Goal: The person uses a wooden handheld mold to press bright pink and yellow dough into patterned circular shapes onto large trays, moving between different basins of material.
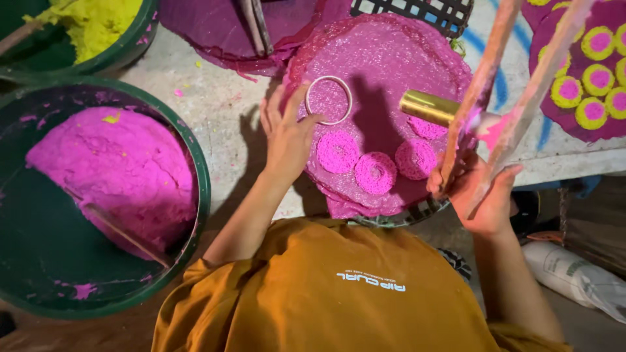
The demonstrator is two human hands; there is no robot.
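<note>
The left hand (287,133) rests on a round pink sheet (385,85) that lies on a woven tray (417,212), its fingers spread and lightly pinching a metal ring (329,100) pressed flat onto the sheet. Just below the ring on the same sheet lie pink coils (375,173), side by side. The right hand (479,192) is at the sheet's right edge, fingers curled tight around two pink-stained wooden handles (515,78) that carry a brass cylinder (429,107) over the sheet. Left of the sheet stands a green tub (195,163) of pink paste (114,173) with a stick in it. Right of the sheet lies another tray with yellow-and-pink discs (596,75).
</note>
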